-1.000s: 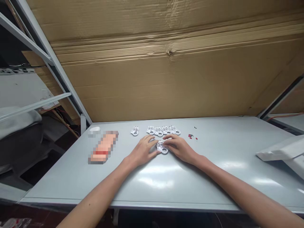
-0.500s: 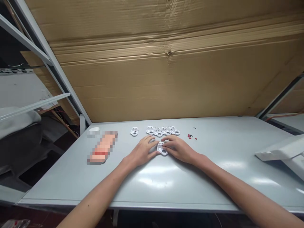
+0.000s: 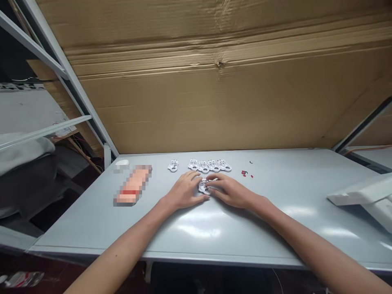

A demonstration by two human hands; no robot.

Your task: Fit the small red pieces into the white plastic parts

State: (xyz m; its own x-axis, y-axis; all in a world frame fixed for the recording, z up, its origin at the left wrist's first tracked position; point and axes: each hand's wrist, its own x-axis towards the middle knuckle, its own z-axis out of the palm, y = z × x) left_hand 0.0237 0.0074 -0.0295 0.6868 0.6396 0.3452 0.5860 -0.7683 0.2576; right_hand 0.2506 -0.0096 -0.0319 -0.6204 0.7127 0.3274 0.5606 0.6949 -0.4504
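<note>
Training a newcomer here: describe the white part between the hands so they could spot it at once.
On the grey table below the cardboard sheet, find the row of four white parts. Just in front, one matching part lies between the left hand and right hand.

- White plastic part (image 3: pixel 203 187) between the left hand (image 3: pixel 184 190) and right hand (image 3: pixel 230 191): partly hidden by fingers
- Object (image 3: pixel 133 185) beyond the left hand: pixelated, unreadable
- Red bits (image 3: pixel 244 173) past the right hand: too small to tell
- White slab (image 3: pixel 364 196) far beyond the right hand: cut off by the edge

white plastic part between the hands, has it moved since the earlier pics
Yes. The white plastic part has shifted left in the view, toward the left hand, judged against the row of matching parts on the table.
</note>
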